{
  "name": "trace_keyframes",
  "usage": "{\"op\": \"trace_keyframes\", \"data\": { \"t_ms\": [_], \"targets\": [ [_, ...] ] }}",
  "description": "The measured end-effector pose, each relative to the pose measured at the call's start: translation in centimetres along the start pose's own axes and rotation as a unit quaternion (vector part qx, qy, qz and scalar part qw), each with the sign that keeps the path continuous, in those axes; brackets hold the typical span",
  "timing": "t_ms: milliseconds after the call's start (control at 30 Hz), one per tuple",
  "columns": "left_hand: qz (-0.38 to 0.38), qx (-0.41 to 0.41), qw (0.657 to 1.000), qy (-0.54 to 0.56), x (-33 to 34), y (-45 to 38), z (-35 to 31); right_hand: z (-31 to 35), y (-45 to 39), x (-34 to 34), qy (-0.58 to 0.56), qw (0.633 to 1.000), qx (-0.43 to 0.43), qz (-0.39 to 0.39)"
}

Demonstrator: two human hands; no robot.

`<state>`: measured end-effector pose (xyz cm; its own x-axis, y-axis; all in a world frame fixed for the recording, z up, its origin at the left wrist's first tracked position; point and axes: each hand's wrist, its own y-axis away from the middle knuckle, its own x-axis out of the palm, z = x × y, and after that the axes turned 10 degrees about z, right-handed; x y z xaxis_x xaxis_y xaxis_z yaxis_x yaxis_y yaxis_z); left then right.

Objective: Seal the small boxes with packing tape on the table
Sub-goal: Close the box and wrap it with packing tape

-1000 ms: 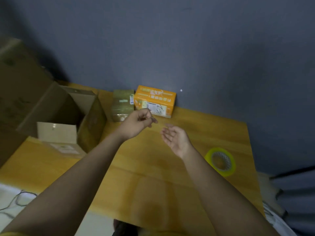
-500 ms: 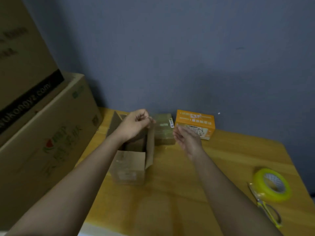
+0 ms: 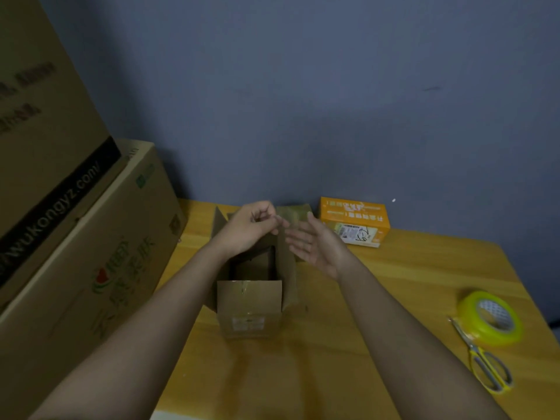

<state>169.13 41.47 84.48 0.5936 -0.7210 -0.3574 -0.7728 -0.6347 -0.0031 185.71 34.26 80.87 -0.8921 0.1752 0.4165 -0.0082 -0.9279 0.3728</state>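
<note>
Matte corrugated open carton (image 3: 249, 310); glossy yellow tape ring (image 3: 491, 318); smooth wooden table (image 3: 378, 298).

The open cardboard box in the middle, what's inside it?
The open cardboard box shows only dark, shadowed inner walls; no contents are visible. The left hand hovers over its far part, hiding that corner and the bottom.
</note>
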Motion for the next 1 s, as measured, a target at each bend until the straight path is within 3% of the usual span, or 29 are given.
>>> {"op": "trace_keyframes", "data": {
  "t_ms": [167, 367, 567, 700, 900, 1000],
  "targets": [
    [-0.024, -0.021, 0.999, 0.002, -1.6, -0.1, -0.1, 0.4, -1.2, 0.2, -0.073, 0.997, -0.039, 0.002],
    [-0.074, -0.159, 0.977, -0.122, -3.6, -1.5, 2.6, 0.7, -4.2, 0.7, 0.134, 0.97, -0.113, -0.169],
    [-0.19, -0.211, 0.945, -0.165, -4.5, -4.1, 3.5, 1.9, -6.2, 1.6, 0.296, 0.91, -0.205, -0.207],
    [-0.211, -0.22, 0.94, -0.154, -5.4, -7.5, 4.0, 2.9, -7.9, 2.3, 0.349, 0.868, -0.246, -0.254],
    [-0.153, -0.259, 0.941, -0.158, -9.3, -9.0, 7.4, 4.8, -9.2, 2.7, 0.398, 0.823, -0.263, -0.308],
    [0.016, -0.237, 0.961, -0.139, -10.7, -7.4, 8.0, 5.6, -9.4, 2.3, 0.421, 0.836, -0.229, -0.266]
  ]
}}
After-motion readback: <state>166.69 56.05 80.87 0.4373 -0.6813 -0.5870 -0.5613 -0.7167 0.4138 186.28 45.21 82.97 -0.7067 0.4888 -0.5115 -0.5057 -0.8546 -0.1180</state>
